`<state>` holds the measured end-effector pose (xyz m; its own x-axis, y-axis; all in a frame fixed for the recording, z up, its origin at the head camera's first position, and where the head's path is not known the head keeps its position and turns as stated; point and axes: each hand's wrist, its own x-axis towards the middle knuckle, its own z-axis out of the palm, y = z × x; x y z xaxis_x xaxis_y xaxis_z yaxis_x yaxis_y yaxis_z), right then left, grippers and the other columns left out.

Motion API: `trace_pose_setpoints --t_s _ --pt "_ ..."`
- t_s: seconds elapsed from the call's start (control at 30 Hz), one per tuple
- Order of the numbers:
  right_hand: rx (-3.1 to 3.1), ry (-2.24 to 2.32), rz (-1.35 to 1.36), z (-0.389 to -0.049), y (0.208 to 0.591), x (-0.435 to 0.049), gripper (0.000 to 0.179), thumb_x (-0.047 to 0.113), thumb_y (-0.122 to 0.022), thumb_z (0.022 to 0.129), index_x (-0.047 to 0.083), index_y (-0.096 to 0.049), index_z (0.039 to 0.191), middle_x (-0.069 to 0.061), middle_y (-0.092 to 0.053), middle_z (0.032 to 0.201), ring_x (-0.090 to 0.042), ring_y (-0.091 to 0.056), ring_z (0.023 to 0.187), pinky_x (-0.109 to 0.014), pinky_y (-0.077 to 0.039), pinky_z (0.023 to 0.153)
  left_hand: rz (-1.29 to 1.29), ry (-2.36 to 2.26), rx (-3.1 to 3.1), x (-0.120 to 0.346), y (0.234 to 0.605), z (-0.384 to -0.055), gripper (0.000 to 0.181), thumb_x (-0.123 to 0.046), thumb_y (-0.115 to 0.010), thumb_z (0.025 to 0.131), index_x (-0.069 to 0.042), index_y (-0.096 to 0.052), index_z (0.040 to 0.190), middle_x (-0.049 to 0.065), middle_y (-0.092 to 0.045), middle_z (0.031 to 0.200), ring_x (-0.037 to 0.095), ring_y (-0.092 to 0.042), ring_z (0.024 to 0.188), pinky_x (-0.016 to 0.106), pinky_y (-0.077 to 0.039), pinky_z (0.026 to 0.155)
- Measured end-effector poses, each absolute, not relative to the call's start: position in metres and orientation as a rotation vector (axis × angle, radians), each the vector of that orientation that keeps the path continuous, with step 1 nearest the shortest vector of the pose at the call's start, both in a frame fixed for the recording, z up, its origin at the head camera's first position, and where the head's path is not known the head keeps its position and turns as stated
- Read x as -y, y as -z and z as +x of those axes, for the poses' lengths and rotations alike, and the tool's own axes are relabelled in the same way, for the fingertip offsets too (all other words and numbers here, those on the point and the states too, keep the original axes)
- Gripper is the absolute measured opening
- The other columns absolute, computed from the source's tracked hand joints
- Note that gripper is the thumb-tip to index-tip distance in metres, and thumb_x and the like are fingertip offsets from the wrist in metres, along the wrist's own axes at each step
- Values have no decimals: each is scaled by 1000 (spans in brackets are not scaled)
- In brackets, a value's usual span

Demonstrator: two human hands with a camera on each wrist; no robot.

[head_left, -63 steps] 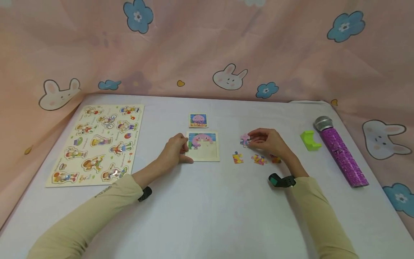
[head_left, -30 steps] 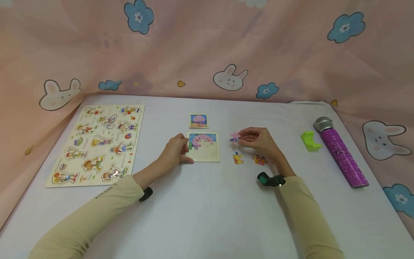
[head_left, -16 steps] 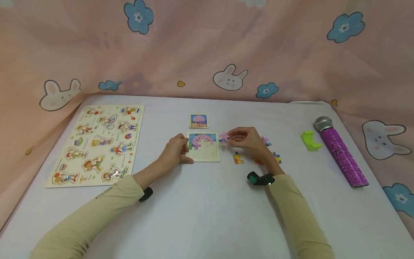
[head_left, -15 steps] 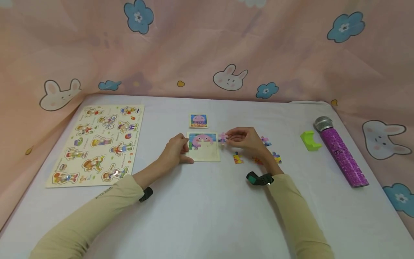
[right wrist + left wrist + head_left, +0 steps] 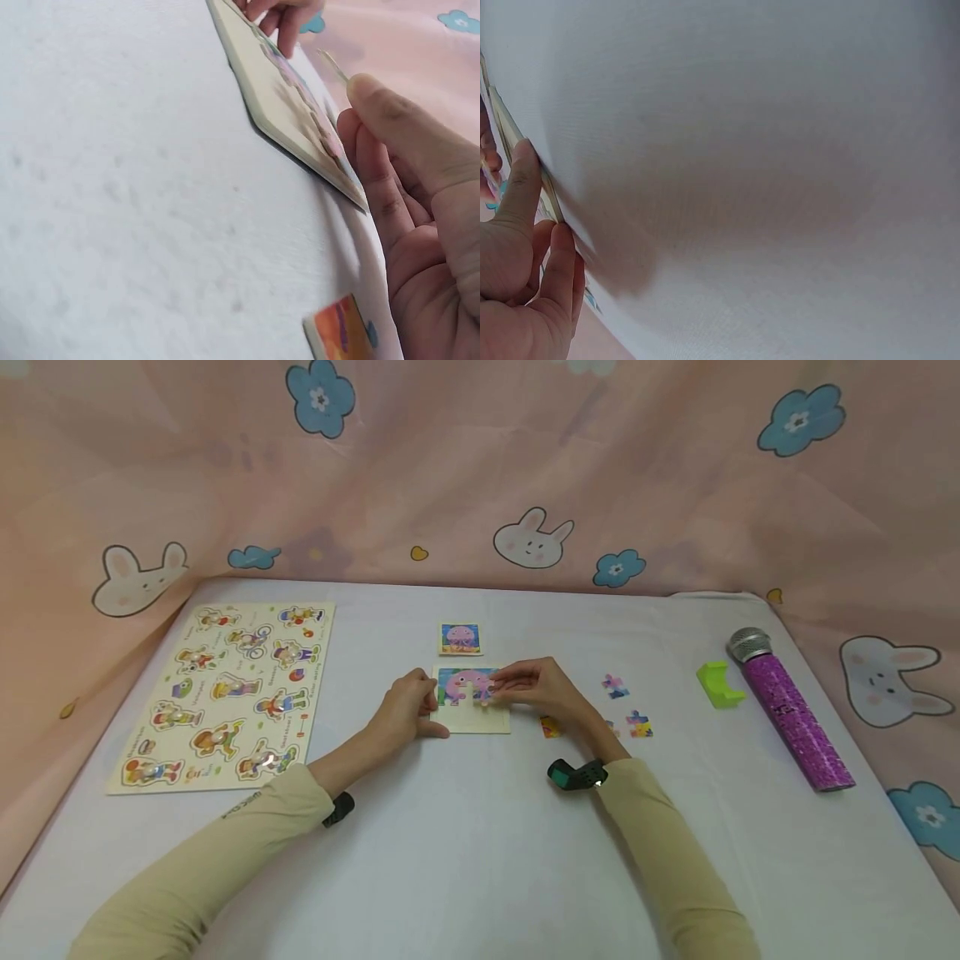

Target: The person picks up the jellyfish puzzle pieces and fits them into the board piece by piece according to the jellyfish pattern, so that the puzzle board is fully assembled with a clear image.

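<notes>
Figures (image 5: pixel 235 686) in bright clothes cover the cream board (image 5: pixel 225 710) at far left. Next comes my left hand (image 5: pixel 397 710), thumb and fingers gripping the puzzle tray (image 5: pixel 468 722) by its left side; the tray lies flat on the white table (image 5: pixel 450 860), part-filled with a pink animal picture (image 5: pixel 467 678), a small picture card (image 5: pixel 460 638) just behind it. My right hand (image 5: pixel 538 685) pinches a puzzle piece (image 5: pixel 482 691) raised over the tray's right half. Near and beyond it lie loose pieces (image 5: pixel 639 724), then a green block (image 5: pixel 720 687) and purple microphone (image 5: pixel 797 718).
</notes>
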<state>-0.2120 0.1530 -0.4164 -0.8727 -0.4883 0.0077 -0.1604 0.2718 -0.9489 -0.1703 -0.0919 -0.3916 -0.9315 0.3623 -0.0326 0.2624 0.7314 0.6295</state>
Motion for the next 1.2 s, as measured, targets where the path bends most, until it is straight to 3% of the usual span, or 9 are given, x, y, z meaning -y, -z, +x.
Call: trace_pose_setpoints --t_s 0.6,0.87,1.2 --pt "-2492 1423 -638 -209 415 -130 24 12 -75 83 -1 -72 103 -10 -71 93 -16 -65 80 -23 -52 73 547 -956 -2800 94 390 -169 39 -16 -88 62 2 -57 76 9 -52 85 20 -49 75 29 -45 67" --pt "-2591 1255 -661 -207 407 -123 26 13 -78 81 0 -72 102 -6 -69 84 -13 -60 73 -22 -49 67 540 -951 -2801 93 390 -169 39 -16 -88 63 1 -56 76 9 -51 85 20 -48 74 28 -43 66" --pt "-2630 1119 -666 -207 401 -121 30 15 -78 80 0 -71 106 -6 -67 83 -12 -56 71 -21 -45 64 542 -944 -2808 93 392 -170 40 -17 -89 62 1 -56 75 9 -51 85 20 -48 74 28 -42 66"
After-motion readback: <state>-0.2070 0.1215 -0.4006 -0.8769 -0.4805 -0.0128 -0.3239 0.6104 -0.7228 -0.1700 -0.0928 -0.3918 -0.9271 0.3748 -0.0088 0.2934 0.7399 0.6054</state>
